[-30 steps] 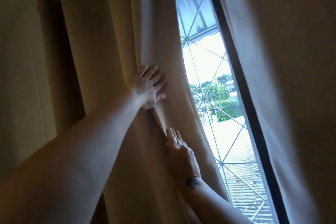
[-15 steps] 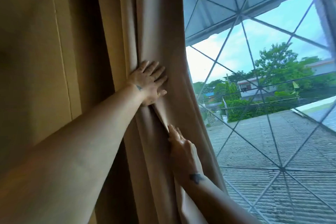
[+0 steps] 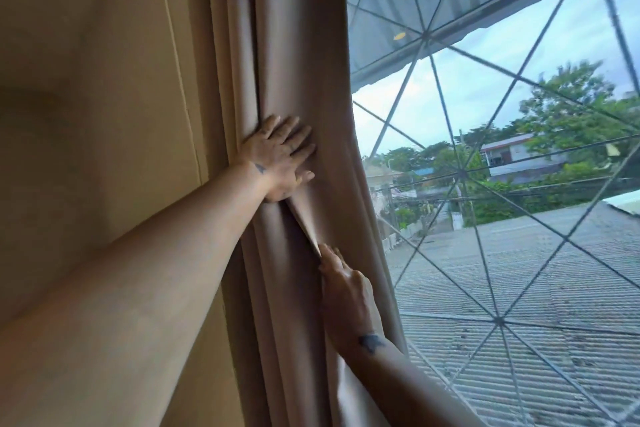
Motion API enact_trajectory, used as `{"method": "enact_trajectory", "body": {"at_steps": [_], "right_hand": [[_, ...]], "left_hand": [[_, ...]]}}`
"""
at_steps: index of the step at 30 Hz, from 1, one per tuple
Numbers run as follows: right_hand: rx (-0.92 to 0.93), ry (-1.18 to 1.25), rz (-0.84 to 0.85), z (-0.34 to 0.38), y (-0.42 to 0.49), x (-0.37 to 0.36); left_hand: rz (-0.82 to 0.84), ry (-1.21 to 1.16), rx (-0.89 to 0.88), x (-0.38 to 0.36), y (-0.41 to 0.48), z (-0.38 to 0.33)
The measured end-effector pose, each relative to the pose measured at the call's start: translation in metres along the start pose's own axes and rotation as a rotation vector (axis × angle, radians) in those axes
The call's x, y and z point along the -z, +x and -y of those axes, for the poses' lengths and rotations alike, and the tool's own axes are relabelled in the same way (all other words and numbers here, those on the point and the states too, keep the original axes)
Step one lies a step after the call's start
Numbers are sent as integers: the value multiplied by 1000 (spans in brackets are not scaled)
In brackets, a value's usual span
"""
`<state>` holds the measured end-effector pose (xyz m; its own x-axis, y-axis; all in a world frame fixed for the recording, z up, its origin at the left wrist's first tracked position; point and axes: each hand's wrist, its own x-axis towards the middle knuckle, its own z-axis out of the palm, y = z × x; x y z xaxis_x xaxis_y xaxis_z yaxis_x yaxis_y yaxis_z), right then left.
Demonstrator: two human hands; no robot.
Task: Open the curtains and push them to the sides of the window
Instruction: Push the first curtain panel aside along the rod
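The beige left curtain [image 3: 294, 45] hangs bunched in vertical folds beside the wall, at the left edge of the window [image 3: 519, 201]. My left hand [image 3: 280, 158] lies flat on the gathered cloth with its fingers spread, pressing it toward the wall. Lower down, my right hand [image 3: 346, 295] has its fingers on a raised fold that runs taut up to my left palm; its thumb is hidden behind the cloth. The right curtain is out of view.
A plain tan wall [image 3: 86, 80] with a thin vertical seam fills the left. Diagonal metal grille bars [image 3: 460, 173] cross the glass, with a corrugated roof, trees and houses outside.
The curtain has gathered further left against the wall and far more glass shows. The right curtain and the dark frame have left the view. Both hands stay on the cloth.
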<state>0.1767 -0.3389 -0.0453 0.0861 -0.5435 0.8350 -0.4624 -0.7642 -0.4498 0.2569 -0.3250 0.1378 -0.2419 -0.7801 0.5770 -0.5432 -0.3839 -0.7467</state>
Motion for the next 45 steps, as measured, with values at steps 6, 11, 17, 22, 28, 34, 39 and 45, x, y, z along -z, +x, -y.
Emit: {"method": "enact_trajectory", "body": {"at_steps": [6, 11, 17, 22, 28, 34, 39, 45], "right_hand": [[-9, 83, 33, 6, 13, -45], [24, 163, 5, 6, 24, -76], [39, 241, 78, 1, 40, -98], [22, 246, 173, -1, 51, -113], [77, 226, 249, 6, 55, -126], [160, 190, 201, 9, 43, -121], [168, 123, 8, 16, 31, -113], [199, 10, 104, 11, 10, -94]], "left_hand": [[30, 7, 32, -40, -2, 15], [44, 61, 55, -62, 3, 25], [120, 92, 99, -82, 11, 33], [171, 111, 127, -102, 12, 37], [214, 137, 148, -109, 5, 46], [203, 146, 122, -98, -5, 44], [188, 148, 105, -85, -14, 42], [169, 58, 95, -66, -31, 30]]}}
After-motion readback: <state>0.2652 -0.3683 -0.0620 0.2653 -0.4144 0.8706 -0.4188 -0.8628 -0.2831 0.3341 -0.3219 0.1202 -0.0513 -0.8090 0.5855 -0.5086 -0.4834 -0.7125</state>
